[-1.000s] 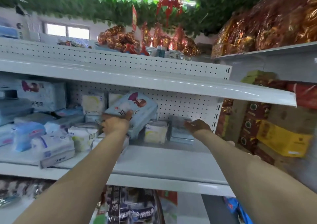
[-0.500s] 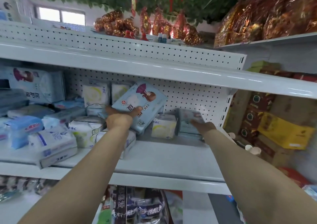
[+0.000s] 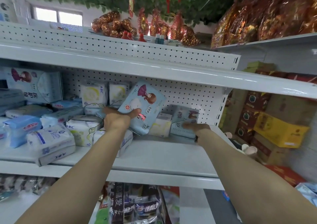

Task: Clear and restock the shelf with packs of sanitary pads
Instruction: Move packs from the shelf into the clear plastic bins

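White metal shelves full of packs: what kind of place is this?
Probably a small shop: white pegboard-backed metal shelves, pale blue plastic pad packs stacked on them, and brown and yellow cardboard cartons piled alongside.

Both bare arms stretched up and forward from the lower corners of the view, drawing a little closer toward the hands. The left arm (image 3: 77, 181) was nearly straight. The left hand (image 3: 118, 119) showed its back to the camera, its thumb (image 3: 135, 111) hooked across the front of a tilted light-blue pack (image 3: 145, 102) and its fingers hidden behind it. The right arm (image 3: 248, 172) ran in from the right. The right hand (image 3: 199, 127) lay palm down, its blurred fingers pointing left across a grey-blue pack (image 3: 185, 115); whether they clasped it could not be told.
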A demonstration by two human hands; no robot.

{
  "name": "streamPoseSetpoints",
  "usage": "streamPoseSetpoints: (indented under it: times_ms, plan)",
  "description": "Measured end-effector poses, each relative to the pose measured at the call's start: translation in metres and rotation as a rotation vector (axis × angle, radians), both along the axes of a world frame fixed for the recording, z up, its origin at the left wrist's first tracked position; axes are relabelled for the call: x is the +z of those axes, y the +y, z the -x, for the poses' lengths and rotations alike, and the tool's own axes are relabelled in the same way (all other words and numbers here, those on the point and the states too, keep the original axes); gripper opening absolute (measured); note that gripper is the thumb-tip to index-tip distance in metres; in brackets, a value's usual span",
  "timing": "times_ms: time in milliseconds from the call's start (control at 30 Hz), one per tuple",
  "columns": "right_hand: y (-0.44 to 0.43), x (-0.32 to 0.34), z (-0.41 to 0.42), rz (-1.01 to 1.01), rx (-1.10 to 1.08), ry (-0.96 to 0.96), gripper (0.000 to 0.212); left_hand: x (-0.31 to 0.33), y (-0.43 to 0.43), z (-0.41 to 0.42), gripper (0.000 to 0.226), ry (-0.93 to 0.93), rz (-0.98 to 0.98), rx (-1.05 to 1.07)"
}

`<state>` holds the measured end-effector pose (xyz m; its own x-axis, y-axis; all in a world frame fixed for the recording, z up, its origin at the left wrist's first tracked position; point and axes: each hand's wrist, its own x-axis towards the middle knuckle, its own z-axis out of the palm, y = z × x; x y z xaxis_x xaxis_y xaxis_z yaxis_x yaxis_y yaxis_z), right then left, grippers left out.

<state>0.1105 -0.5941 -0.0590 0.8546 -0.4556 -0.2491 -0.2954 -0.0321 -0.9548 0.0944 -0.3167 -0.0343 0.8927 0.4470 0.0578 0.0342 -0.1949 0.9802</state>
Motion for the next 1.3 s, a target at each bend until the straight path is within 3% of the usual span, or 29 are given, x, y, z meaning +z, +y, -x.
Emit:
streamPoseSetpoints:
  times_ms: [100, 267, 433, 533, 600, 733, 800, 900, 967, 1100, 1167, 1233, 1300]
  plan:
    - [0.002, 0.003, 0.011, -0.003, 0.001, -0.043, 0.046, 0.003, -0.005, 0.007, 0.096, -0.026, -0.033, 0.007]
    - [-0.02, 0.001, 0.024, -0.06, -0.077, -0.111, 0.021, 0.013, -0.023, 0.031, 0.085, -0.04, -0.057, 0.079]
    - [-0.062, -0.016, 0.034, -0.063, -0.012, -0.156, 0.045, 0.01, -0.059, 0.065, 0.093, -0.029, 0.058, 0.123]
    - [-0.069, 0.015, 0.101, -0.076, 0.052, -0.121, 0.028, 0.003, -0.088, 0.091, 0.091, 0.006, 0.139, 0.128]
    - [-0.089, 0.022, 0.127, -0.076, 0.093, -0.113, 0.022, -0.005, -0.109, 0.107, 0.103, 0.022, 0.218, 0.109]
    - [-0.134, 0.02, 0.162, -0.074, 0.144, -0.083, 0.025, -0.068, -0.134, 0.078, 0.153, 0.074, 0.374, 0.121]
    - [-0.15, 0.016, 0.175, -0.056, 0.157, -0.054, 0.03, -0.074, -0.153, 0.093, 0.156, 0.111, 0.451, 0.116]
    - [-0.156, 0.013, 0.192, -0.005, 0.162, -0.011, 0.045, -0.055, -0.181, 0.14, 0.144, 0.094, 0.52, 0.096]
    - [-0.152, 0.011, 0.207, -0.031, 0.181, 0.062, 0.049, -0.057, -0.188, 0.156, 0.122, 0.07, 0.572, 0.061]
    - [-0.148, 0.005, 0.221, -0.328, 0.155, 0.091, 0.055, -0.065, -0.191, 0.18, 0.07, 0.057, 0.682, -0.071]
    - [-0.142, 0.005, 0.227, -0.457, 0.131, 0.065, 0.043, -0.07, -0.189, 0.189, 0.052, 0.056, 0.713, -0.109]
    - [-0.135, 0.003, 0.229, -0.556, 0.116, 0.047, 0.03, -0.073, -0.186, 0.199, 0.051, 0.064, 0.716, -0.118]
    - [-0.13, -0.003, 0.23, -0.614, 0.121, 0.056, 0.03, -0.076, -0.183, 0.208, 0.047, 0.065, 0.724, -0.138]
